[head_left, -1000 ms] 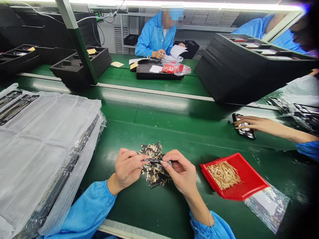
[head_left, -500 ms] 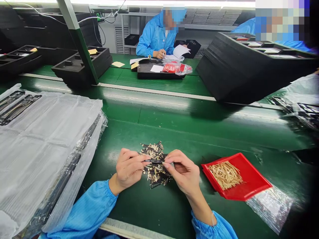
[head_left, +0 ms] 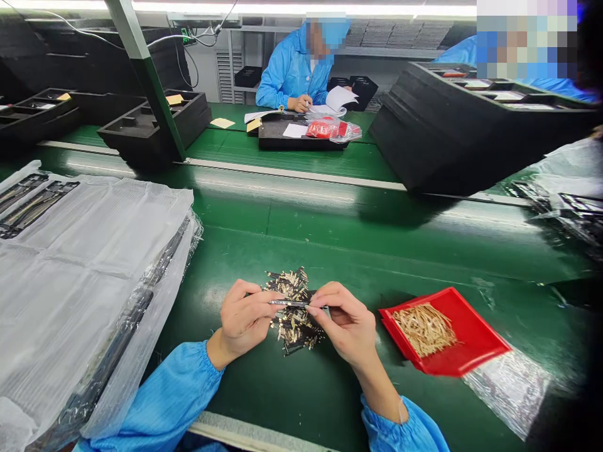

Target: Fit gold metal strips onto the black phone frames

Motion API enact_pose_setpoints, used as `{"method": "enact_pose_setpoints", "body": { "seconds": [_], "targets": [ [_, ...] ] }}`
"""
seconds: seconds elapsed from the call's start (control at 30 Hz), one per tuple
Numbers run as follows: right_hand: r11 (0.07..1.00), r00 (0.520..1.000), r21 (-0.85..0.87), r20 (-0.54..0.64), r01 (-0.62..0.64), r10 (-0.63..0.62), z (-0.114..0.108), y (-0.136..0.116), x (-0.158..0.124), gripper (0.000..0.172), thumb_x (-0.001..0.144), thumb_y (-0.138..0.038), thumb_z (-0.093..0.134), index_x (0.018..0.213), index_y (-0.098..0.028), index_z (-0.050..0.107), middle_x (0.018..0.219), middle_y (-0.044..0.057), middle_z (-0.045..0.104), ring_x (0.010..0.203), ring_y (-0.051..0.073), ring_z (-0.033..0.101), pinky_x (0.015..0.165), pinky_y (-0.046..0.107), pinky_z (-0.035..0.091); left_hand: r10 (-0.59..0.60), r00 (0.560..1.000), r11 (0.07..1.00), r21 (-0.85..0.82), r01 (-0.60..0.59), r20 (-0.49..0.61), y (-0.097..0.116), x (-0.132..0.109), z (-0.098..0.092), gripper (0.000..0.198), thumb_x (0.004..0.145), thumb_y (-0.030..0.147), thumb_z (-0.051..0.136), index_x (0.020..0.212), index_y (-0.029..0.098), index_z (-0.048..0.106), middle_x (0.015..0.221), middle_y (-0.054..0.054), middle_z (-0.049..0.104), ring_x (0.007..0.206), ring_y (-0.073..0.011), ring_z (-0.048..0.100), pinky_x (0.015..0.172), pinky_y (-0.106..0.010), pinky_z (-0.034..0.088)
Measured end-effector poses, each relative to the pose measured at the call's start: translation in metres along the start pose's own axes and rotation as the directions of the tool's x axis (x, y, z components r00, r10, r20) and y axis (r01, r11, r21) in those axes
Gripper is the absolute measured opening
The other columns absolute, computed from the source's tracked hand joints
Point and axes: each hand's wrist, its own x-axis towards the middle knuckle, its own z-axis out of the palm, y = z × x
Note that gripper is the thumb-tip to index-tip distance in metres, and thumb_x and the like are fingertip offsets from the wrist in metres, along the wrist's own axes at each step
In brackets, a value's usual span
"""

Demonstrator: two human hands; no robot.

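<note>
"Slim black metal part (head_left: pixel 288 304) in my grip. Where exactly is it?"

"Level between my hands, just above the heap of gold-and-black small parts (head_left: pixel 296 328) on the green table (head_left: pixel 377 254). My left hand (head_left: pixel 242 317) and right hand (head_left: pixel 346 323) are both closed on it, with neither one open. The fingers (head_left: pixel 325 295) of my right hand pinch its end."

"What could go wrong from here?"

"If my pinch slackens, it could drop into the heap and get lost among similar pieces. Squeezing too hard could make it spring out or bend it, since it's so thin."

"And around you?"

"The red tray (head_left: pixel 471 329) of gold pins (head_left: pixel 424 329) sits just beyond my right hand, partly on a clear plastic bag (head_left: pixel 511 389). A careless reach could knock it, and the bag might let it slide and spill. My blue sleeve (head_left: pixel 169 395) lies close to the plastic-wrapped white bundle (head_left: pixel 94 282), so a sideways swing of my left arm could drag the wrapping into the heap and scatter it."
</note>
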Motion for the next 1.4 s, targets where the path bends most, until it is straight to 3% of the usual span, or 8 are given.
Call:
{"method": "enact_pose_setpoints", "body": {
  "seconds": [0.17, 0.3, 0.47, 0.57, 0.7, 0.97, 1.13, 1.4],
  "targets": [
    [0.999, 1.000, -0.042, 0.007, 0.002, -0.002, 0.003, 0.003, -0.006, 0.004, 0.104, -0.025, 0.075, 0.108, -0.026, 0.078, 0.095, 0.008, 0.074, 0.087, 0.023, 0.071, 0.075, 0.036, 0.062, -0.005, 1.000, 1.000, -0.011, 0.005, 0.012, -0.004, -0.003, 0.002, 0.024, 0.098, 0.002, 0.070, 0.103, 0.025, 0.075, 0.101, -0.001, 0.084, 0.078, -0.0173, 0.070, 0.072, -0.035, 0.055],
    [0.992, 0.992, -0.109, 0.109, -0.059, 0.071, 0.003, 0.005, -0.013, 0.025, 0.109, -0.030, 0.068, 0.134, -0.027, 0.069, 0.112, 0.009, 0.076, 0.097, 0.023, 0.074, 0.083, 0.034, 0.063, -0.040, 0.998, 0.999, 0.031, 0.039, 0.053, -0.006, -0.003, 0.003, 0.035, 0.101, 0.002, 0.065, 0.116, 0.029, 0.081, 0.103, -0.003, 0.082, 0.085, -0.0184, 0.063, 0.074, -0.033, 0.056],
    [0.994, 0.990, -0.105, 0.138, -0.024, 0.039, 0.001, 0.003, -0.014, 0.016, 0.114, -0.026, 0.058, 0.126, -0.028, 0.069, 0.110, 0.006, 0.075, 0.100, 0.020, 0.073, 0.088, 0.030, 0.060, -0.028, 0.996, 0.998, 0.058, 0.023, 0.080, -0.005, 0.000, 0.001, 0.039, 0.099, -0.002, 0.062, 0.113, 0.028, 0.082, 0.102, -0.003, 0.081, 0.086, -0.0189, 0.060, 0.075, -0.033, 0.056],
    [0.992, 0.988, -0.098, 0.125, -0.075, 0.087, 0.000, 0.002, -0.014, 0.012, 0.115, -0.028, 0.057, 0.121, -0.026, 0.067, 0.103, 0.004, 0.072, 0.089, 0.018, 0.070, 0.078, 0.027, 0.058, -0.053, 0.994, 0.999, 0.013, 0.052, 0.095, -0.005, 0.002, 0.003, 0.030, 0.099, 0.003, 0.069, 0.112, 0.027, 0.081, 0.099, -0.003, 0.080, 0.082, -0.0186, 0.061, 0.072, -0.032, 0.056],
    [0.989, 0.985, -0.095, 0.120, -0.114, 0.125, 0.001, 0.000, -0.014, 0.010, 0.116, -0.029, 0.054, 0.117, -0.025, 0.063, 0.098, 0.003, 0.067, 0.079, 0.017, 0.064, 0.070, 0.026, 0.054, -0.151, 0.966, 0.984, -0.060, 0.167, 0.210, -0.009, 0.001, 0.004, 0.018, 0.103, 0.014, 0.074, 0.119, 0.022, 0.077, 0.098, -0.004, 0.081, 0.079, -0.0167, 0.070, 0.073, -0.031, 0.057],
    [0.997, 0.987, -0.071, 0.157, 0.033, -0.021, 0.008, 0.001, -0.014, 0.021, 0.112, -0.019, 0.061, 0.130, -0.028, 0.059, 0.118, 0.007, 0.070, 0.111, 0.023, 0.066, 0.098, 0.039, 0.055, -0.004, 0.997, 0.992, 0.125, -0.006, 0.082, -0.005, 0.002, -0.001, 0.019, 0.102, 0.006, 0.071, 0.110, 0.022, 0.076, 0.091, 0.000, 0.081, 0.082, -0.0188, 0.063, 0.080, -0.035, 0.045],
    [0.999, 0.993, 0.031, 0.116, -0.017, 0.013, 0.014, 0.003, -0.019, 0.015, 0.114, -0.019, 0.057, 0.125, -0.029, 0.061, 0.116, 0.006, 0.070, 0.109, 0.022, 0.065, 0.095, 0.039, 0.053, 0.047, 0.998, 0.980, 0.194, -0.055, 0.044, 0.002, 0.007, -0.003, 0.015, 0.102, 0.007, 0.072, 0.103, 0.021, 0.077, 0.088, 0.001, 0.082, 0.081, -0.0181, 0.058, 0.084, -0.038, 0.037],
    [0.952, 0.979, 0.229, 0.028, -0.203, 0.202, 0.023, -0.005, -0.025, 0.008, 0.113, -0.036, 0.064, 0.111, -0.029, 0.066, 0.105, 0.004, 0.067, 0.095, 0.021, 0.059, 0.084, 0.033, 0.047, 0.108, 0.994, 0.963, 0.247, -0.112, 0.031, 0.003, 0.006, -0.004, 0.018, 0.100, 0.006, 0.073, 0.107, 0.022, 0.078, 0.085, 0.001, 0.080, 0.078, -0.0182, 0.056, 0.081, -0.038, 0.037]
  ]
}}
